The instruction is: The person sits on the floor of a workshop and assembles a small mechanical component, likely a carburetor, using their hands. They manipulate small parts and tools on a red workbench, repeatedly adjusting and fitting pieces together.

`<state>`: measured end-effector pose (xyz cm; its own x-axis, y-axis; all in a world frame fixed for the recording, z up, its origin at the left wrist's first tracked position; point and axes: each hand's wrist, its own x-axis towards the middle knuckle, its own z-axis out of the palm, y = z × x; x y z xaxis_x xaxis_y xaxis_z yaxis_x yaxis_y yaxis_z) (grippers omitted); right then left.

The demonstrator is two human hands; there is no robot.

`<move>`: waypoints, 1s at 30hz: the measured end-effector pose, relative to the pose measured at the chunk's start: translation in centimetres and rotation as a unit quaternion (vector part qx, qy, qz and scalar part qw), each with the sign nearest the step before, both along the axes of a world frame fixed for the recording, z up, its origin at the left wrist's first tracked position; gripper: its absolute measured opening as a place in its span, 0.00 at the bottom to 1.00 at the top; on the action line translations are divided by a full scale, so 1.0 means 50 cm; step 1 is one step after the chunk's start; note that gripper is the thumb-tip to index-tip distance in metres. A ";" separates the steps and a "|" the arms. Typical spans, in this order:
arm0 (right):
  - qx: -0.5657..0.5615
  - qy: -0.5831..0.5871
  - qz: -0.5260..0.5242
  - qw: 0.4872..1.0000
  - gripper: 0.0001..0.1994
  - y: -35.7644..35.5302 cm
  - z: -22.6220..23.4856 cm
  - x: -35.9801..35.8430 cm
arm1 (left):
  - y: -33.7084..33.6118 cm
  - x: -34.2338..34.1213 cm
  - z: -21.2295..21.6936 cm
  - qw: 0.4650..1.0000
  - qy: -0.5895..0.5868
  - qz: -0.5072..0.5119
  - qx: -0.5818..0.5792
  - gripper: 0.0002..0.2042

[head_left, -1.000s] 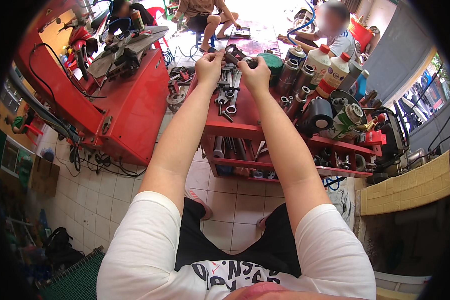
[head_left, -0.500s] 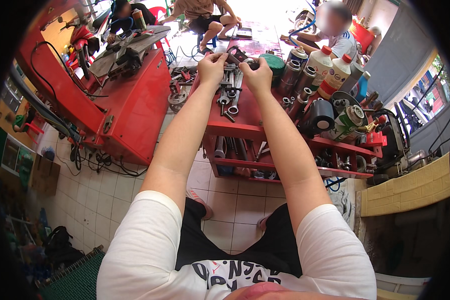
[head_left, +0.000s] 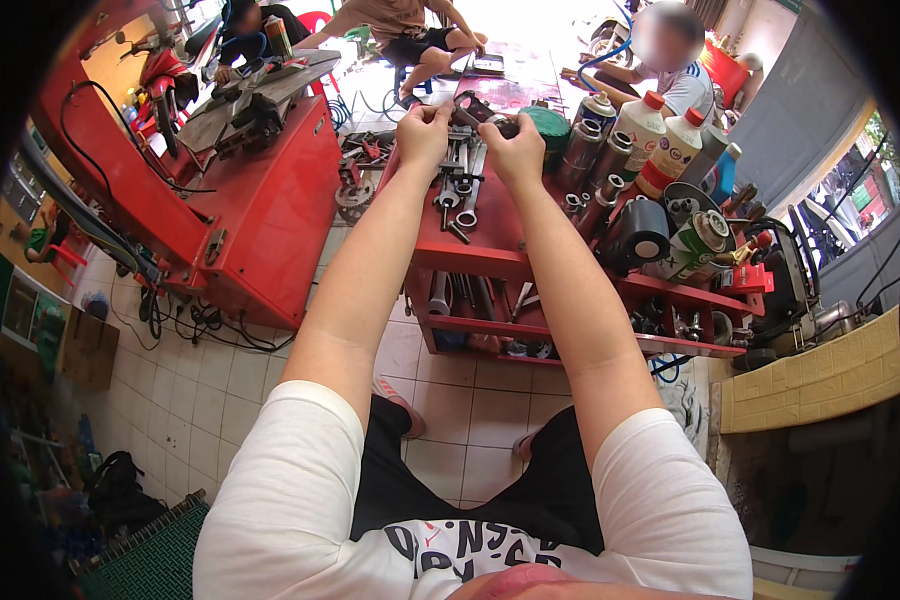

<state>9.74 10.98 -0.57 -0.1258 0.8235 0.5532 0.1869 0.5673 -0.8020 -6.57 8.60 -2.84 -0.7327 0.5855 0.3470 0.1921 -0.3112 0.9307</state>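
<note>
Both my arms stretch forward over the far part of a red tool cart (head_left: 490, 228). My left hand (head_left: 425, 138) is closed, thumb and fingers pressed together; what it pinches is too small to make out. A little to its right, my right hand (head_left: 515, 152) is closed with its thumb toward the left, and its grip is hidden. Between and just beyond the fingertips shows a dark metal part (head_left: 473, 106) with a round opening; I cannot tell whether either hand touches it. Several wrenches (head_left: 466, 218) lie on the cart below the hands.
Right of my hands stand a green-lidded tub (head_left: 546, 124), spray cans (head_left: 582, 150) and white bottles with red caps (head_left: 642, 122). A red machine (head_left: 260, 215) with a round table stands left. Other people sit or crouch beyond, one person (head_left: 670, 75) at far right.
A flat dark strip that spanned my fingertips no longer shows clearly between them; my hands have barely moved. The crouching person at the back has leaned and reaches an arm left.
</note>
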 end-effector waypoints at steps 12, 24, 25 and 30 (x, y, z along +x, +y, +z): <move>0.010 -0.002 0.003 1.000 0.24 0.006 -0.005 -0.002 | 0.002 0.001 -0.002 0.997 0.057 0.024 -0.037 0.18; 0.006 -0.018 0.003 1.000 0.25 -0.001 0.003 -0.002 | 0.002 -0.002 0.001 0.999 0.042 0.028 -0.017 0.11; 0.006 -0.020 0.002 1.000 0.24 -0.005 -0.001 -0.002 | -0.002 -0.001 -0.002 0.999 0.035 0.026 -0.017 0.11; -0.004 -0.012 0.014 1.000 0.24 -0.007 -0.001 -0.002 | -0.008 0.002 0.004 1.000 0.007 0.012 -0.023 0.10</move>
<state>9.64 10.65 -0.63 -0.1617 0.8242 0.5428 0.1896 0.5657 -0.8025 -6.50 8.17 -2.62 -0.7416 0.5835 0.3309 0.2122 -0.2639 0.9409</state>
